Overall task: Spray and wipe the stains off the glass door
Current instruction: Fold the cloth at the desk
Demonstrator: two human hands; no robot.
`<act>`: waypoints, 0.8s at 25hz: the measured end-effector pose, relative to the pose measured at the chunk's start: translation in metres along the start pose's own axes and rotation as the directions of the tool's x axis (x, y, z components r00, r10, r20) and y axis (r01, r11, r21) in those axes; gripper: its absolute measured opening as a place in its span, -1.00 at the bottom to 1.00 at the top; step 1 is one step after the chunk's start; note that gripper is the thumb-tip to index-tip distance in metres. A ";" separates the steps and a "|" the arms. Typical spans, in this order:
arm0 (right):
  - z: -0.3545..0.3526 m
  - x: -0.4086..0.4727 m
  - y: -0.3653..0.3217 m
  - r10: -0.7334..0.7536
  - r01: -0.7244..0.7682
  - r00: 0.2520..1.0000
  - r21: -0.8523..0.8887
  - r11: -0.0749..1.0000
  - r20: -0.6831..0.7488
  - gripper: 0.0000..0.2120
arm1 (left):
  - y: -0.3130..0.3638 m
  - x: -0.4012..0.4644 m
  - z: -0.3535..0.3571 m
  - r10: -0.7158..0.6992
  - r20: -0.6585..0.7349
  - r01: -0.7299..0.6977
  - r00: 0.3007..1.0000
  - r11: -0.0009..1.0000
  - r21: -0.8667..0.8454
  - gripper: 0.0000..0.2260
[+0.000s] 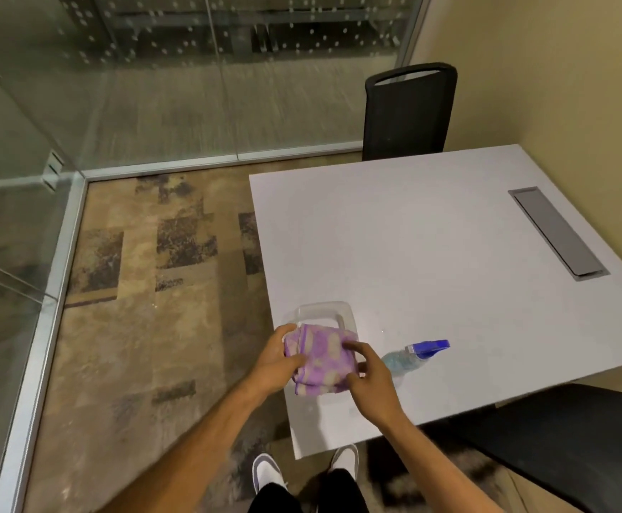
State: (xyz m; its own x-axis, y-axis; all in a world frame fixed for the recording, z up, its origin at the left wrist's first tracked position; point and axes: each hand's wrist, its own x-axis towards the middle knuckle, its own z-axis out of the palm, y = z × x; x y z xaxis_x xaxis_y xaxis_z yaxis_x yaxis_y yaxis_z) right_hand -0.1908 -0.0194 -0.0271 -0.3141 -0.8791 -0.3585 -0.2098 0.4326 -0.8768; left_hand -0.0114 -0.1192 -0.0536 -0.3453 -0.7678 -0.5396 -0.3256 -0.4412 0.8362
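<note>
Shoes (267, 472) and dark trousers show at the bottom edge, the person standing at the near corner of the worktop (431, 235); both forearms reach forward over that corner. Left hand (276, 359) grips the folded purple cloth (320, 359) from its left side, fingers (283, 333) curled over the far edge and thumb across the top; right hand (370, 379) pinches the cloth's right side, fingers bent onto it. Cloth sits over a clear tray (324, 312) whose far rim shows beyond it; whether it rests in the tray or is lifted off it I cannot tell.

Spray bottle (413, 355) lies on its side on the worktop just right of the right hand, apart from it; its long axis runs left to right, blue trigger head pointing right and away, clear body nearest the hand. Right hand is plainly the nearer one, so the bottle would likely fall to it, taken by the body, while the left keeps the cloth.

Glass door (13, 231) and glass wall stand off to the left and ahead, across the carpet (135, 327), well apart from both hands; stains on them are too faint to make out. Black chair (407, 112) stands at the worktop's far side.
</note>
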 end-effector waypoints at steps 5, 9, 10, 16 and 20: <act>0.000 0.045 0.020 -0.056 0.046 0.996 -0.138 0.989 -0.065 -0.53 | -0.011 0.037 0.019 -0.052 -0.117 0.055 0.992 0.998 0.018 -0.73; 0.007 0.082 0.033 -0.071 0.033 0.984 -0.226 0.974 -0.160 -0.69 | -0.011 0.068 0.031 -0.060 -0.218 0.080 0.974 0.993 0.085 -0.82; 0.010 0.089 0.037 -0.075 0.030 0.982 -0.252 0.967 -0.171 -0.71 | -0.011 0.074 0.033 -0.059 -0.249 0.085 0.967 0.992 0.095 -0.82; 0.027 0.124 0.060 -0.025 -0.020 0.982 -0.232 0.972 -0.189 -0.77 | -0.028 0.105 0.050 -0.063 -0.316 0.108 0.946 0.986 0.125 -0.79; 0.036 0.139 0.072 -0.044 0.017 0.992 -0.221 0.975 -0.117 -0.72 | -0.037 0.117 0.056 -0.086 -0.347 0.139 0.934 0.982 0.130 -0.73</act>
State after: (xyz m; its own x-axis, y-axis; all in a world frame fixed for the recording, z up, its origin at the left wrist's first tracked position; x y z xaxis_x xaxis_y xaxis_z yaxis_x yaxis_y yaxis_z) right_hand -0.2167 -0.1174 -0.1515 -0.4106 -0.8679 -0.2796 -0.4143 0.4507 -0.7907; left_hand -0.0890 -0.1668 -0.1529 0.0106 -0.8401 -0.5423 -0.4822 -0.4794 0.7332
